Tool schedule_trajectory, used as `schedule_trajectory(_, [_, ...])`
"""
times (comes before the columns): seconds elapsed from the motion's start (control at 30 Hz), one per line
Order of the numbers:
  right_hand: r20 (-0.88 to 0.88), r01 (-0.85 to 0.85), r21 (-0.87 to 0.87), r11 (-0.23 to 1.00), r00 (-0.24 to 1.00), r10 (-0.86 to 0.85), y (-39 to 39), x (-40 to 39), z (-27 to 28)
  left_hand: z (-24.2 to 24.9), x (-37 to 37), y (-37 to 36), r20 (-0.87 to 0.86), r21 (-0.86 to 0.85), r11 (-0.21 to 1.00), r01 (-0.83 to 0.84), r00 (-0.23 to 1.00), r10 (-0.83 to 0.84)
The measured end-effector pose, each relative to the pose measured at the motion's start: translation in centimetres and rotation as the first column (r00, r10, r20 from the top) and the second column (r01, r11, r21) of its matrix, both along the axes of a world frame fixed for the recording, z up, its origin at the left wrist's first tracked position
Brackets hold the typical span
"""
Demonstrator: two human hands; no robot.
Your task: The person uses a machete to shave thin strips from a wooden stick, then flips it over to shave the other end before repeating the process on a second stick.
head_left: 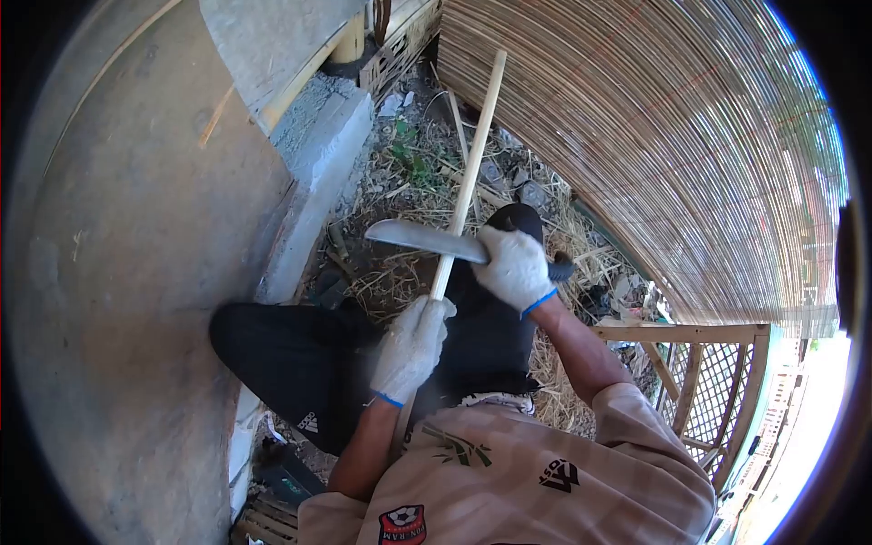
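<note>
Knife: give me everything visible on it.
The knife has a broad, grey, metallic-looking blade, its tip toward picture left. The gloved right hand grips it; a dark handle end shows past the fist. The blade crosses over the pale stick, just beyond the left hand, and seems to touch it. Sharpness can't be told.

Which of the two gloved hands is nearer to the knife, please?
The right hand, which is wrapped around the knife itself. The left hand grips the pale pole instead, below the knife in the picture and apart from it.
</note>
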State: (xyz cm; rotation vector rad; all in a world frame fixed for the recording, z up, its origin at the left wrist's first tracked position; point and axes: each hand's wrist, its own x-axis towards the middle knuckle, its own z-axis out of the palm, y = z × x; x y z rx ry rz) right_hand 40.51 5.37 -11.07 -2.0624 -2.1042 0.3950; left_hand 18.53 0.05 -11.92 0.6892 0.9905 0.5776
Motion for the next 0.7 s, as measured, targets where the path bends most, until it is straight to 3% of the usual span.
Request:
schedule_trajectory(0.13, [-0.008, 0.053, -0.068, 0.996, 0.999, -0.053, -0.3, -1.3, 0.4, -0.9, 0.3, 0.3, 0.046, -0.045, 0.999, -0.010, 0.999, 0.013])
schedule_trajectory(0.17, [0.041, -0.012, -0.126, 0.992, 0.999, 0.018, -1.0, -1.3, 0.0, -0.6, 0.2, 0.2, 0.029, -0.038, 0.999, 0.000, 1.000, 0.001])
schedule_trajectory(0.2, [-0.020, -0.047, -0.164, 0.985, 0.999, 0.044, -1.4, -1.3, 0.2, -0.4, 0.0, 0.1, 0.011, -0.029, 1.000, 0.004, 1.000, -0.004])
schedule_trajectory(0.33, [0.001, 0.080, -0.007, 0.997, 0.997, -0.080, 0.0, -0.2, -1.2, -0.7, -0.1, -0.5, -0.008, -0.034, 0.999, 0.004, 1.000, -0.004])
schedule_trajectory(0.4, [0.022, 0.059, 0.036, 0.998, 0.998, -0.060, -0.6, -0.9, -1.1, -0.9, 0.2, 0.2, 0.040, -0.063, 0.998, -0.024, 0.999, 0.027])
schedule_trajectory(0.5, [-0.038, -0.023, -0.093, 0.995, 0.999, 0.019, -1.7, -1.4, -0.7, -0.2, 0.0, 0.0, -0.013, -0.041, 0.999, -0.007, 1.000, 0.007])
schedule_trajectory(0.6, [-0.018, 0.075, 0.024, 0.997, 0.997, -0.074, 0.4, -0.4, -1.6, -1.4, -0.1, -0.1, -0.033, 0.031, 1.000, -0.005, 0.999, 0.006])
schedule_trajectory(0.63, [0.049, 0.114, -0.058, 0.992, 0.993, -0.112, 0.7, -0.7, -1.5, -1.5, -0.3, -0.4, -0.036, 0.025, 1.000, -0.008, 0.999, 0.008])
schedule_trajectory(0.7, [0.027, 0.071, -0.061, 0.996, 0.997, -0.069, 0.0, -1.7, -1.6, -1.7, -0.2, 0.2, 0.084, -0.115, 0.991, -0.061, 0.994, 0.071])
